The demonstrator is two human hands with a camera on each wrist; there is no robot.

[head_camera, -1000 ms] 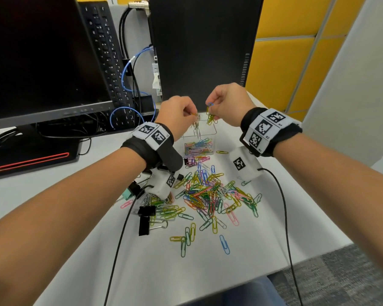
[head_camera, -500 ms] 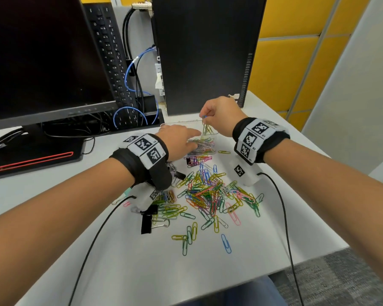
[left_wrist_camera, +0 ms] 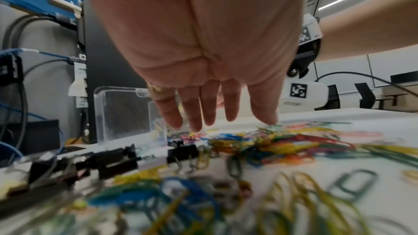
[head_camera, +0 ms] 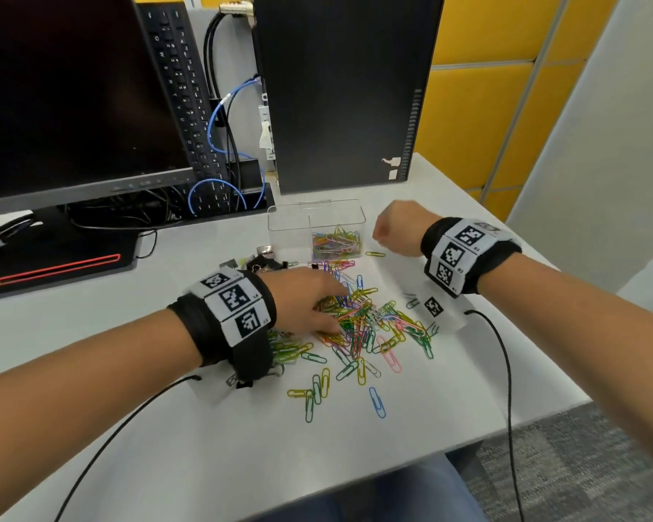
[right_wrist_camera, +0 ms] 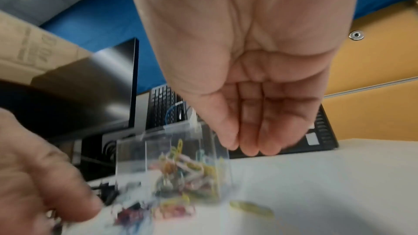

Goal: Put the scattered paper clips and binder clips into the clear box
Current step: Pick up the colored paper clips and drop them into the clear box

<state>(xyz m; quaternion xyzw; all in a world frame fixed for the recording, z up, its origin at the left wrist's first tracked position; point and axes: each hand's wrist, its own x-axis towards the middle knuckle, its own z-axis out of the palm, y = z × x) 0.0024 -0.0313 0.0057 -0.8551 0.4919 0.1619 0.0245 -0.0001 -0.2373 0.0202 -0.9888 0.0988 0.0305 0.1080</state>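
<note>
The clear box [head_camera: 291,227] stands upright on the white desk, with coloured paper clips [head_camera: 336,243] in its right compartment. A big pile of loose paper clips [head_camera: 370,322] lies in front of it. Several black binder clips [head_camera: 264,261] lie to the left of the pile, also seen in the left wrist view as binder clips [left_wrist_camera: 113,162]. My left hand [head_camera: 310,307] hovers low over the pile's left side, fingers [left_wrist_camera: 210,110] straight and spread, holding nothing. My right hand [head_camera: 396,229] hangs just right of the box, fingers [right_wrist_camera: 251,131] loosely bent and empty.
A monitor [head_camera: 72,99], a propped-up keyboard [head_camera: 189,107] and a black computer tower [head_camera: 340,88] stand behind the box, with cables [head_camera: 223,152] between them. The desk's right edge [head_camera: 543,333] and front edge are close. Wrist cables trail over the desk.
Both hands were above the box pinching clips. The left hand has dropped to the pile with straight fingers. The right hand has let its clips go and moved to the box's right.
</note>
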